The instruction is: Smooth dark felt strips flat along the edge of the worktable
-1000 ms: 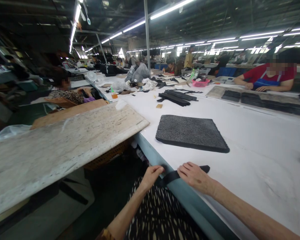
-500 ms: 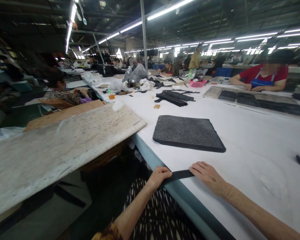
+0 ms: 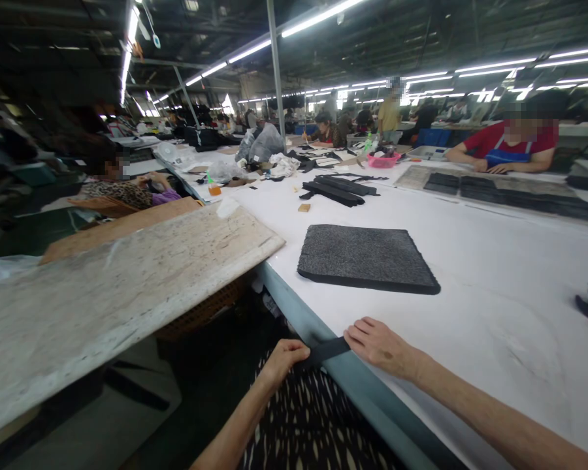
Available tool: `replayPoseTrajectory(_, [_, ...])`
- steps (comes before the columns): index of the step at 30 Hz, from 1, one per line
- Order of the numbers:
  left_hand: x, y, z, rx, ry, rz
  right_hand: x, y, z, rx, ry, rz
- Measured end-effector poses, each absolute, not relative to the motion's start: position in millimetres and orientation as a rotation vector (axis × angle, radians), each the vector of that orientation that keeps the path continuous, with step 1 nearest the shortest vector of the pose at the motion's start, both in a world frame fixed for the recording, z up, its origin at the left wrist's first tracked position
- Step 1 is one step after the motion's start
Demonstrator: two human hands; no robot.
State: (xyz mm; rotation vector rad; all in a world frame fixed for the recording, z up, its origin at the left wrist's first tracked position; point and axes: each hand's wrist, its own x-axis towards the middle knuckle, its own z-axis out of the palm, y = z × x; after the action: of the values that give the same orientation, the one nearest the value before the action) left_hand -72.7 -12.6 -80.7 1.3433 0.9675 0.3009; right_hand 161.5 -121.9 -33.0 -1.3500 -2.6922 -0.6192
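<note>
A dark fabric strip [image 3: 327, 351] stretches between my two hands across the front edge of the white table. My left hand [image 3: 285, 360], off the table's edge above my lap, pinches the strip's left end. Fingers together, my right hand [image 3: 378, 344] grips the other end at the table edge. Beyond my hands, a stack of dark grey fabric pieces [image 3: 367, 258] lies flat on the white table [image 3: 475, 261].
A worn pale board [image 3: 127, 274] juts out at the left, beside a person in leopard print [image 3: 120, 189]. Black strips [image 3: 340, 189] and a small tan block [image 3: 304, 207] lie farther back. Across the table sits a person in red [image 3: 507, 147].
Both hands have moved left and toward my body with the strip, and my left hand is now farther off the table edge. The view has shifted slightly.
</note>
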Motion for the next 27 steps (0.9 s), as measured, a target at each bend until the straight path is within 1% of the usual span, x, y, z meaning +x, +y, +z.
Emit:
replayPoseTrajectory(8, [-79.7, -17.9, -51.1, 1.357, 0.959, 0.298, 177.2, -131.4, -33.1, -1.359, -2.646, -0.662])
replayPoseTrajectory(13, [-78.3, -20.1, -50.1, 1.388, 0.976, 0.269, 186.9, -137.6, -34.3, -1.4, -2.622, -0.727])
replayPoseTrajectory(19, [-78.4, -21.2, -48.8, 1.421, 0.987, 0.269, 201.5, -148.4, -39.4, -1.559, -2.582, -0.757])
replayPoseTrajectory(22, [-80.7, -22.3, -46.4, 1.422, 0.994, 0.285, 206.0, -154.0, -40.0, -1.672, -2.508, -0.65])
replayPoseTrajectory(27, [-81.1, -27.2, -36.4, 1.449, 0.967, 0.313, 197.9, -157.7, -25.9, -1.901, -2.098, -0.237])
